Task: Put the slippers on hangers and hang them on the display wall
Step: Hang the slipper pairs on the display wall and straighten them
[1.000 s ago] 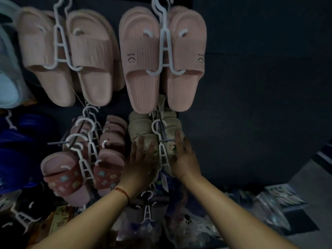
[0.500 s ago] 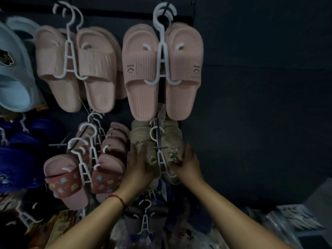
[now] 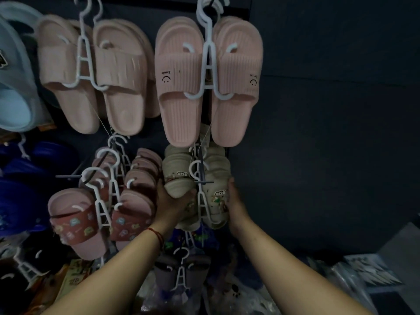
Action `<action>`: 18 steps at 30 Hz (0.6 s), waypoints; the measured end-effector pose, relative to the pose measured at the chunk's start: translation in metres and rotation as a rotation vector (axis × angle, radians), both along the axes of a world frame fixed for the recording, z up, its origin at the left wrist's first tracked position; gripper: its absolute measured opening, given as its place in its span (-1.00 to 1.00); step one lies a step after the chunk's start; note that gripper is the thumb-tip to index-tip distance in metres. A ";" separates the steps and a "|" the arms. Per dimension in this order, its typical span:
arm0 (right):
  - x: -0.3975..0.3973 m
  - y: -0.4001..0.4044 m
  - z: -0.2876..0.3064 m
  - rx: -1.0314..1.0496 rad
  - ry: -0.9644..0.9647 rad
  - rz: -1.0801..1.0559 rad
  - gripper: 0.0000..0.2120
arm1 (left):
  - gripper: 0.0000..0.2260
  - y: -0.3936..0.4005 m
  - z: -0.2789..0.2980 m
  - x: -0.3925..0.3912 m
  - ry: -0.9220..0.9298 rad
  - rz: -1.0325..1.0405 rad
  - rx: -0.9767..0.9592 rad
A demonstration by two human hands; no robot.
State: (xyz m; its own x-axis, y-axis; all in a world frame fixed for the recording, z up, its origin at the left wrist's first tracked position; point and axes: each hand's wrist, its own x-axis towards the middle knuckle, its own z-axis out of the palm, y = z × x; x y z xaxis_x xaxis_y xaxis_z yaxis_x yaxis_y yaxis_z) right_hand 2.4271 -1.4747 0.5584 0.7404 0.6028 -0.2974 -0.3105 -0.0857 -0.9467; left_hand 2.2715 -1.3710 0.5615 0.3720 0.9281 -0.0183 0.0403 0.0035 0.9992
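Beige slippers (image 3: 214, 196) on white hanger (image 3: 201, 198) – cartoon charms, toes down, against dark display wall (image 3: 329, 133)

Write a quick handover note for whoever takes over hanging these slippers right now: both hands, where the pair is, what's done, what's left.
Left hand: grips the left beige slipper.
Right hand: holds the outer side of the right beige slipper.
The pair is on a white hanger, hook at a wall peg, under the pink Smile slippers.
Done: slippers on hanger, raised to the peg.
Left: confirm the hook sits on the peg (hard to tell), then release.
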 end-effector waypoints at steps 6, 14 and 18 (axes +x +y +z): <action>0.007 0.023 -0.022 0.012 0.133 -0.125 0.10 | 0.06 0.006 0.002 0.007 -0.006 -0.045 -0.018; -0.010 -0.015 0.008 0.050 0.198 -0.116 -0.05 | -0.08 -0.016 0.007 -0.005 -0.014 0.016 0.079; -0.019 -0.023 -0.007 0.058 0.215 -0.121 -0.12 | 0.01 -0.023 -0.012 -0.009 -0.017 0.061 0.009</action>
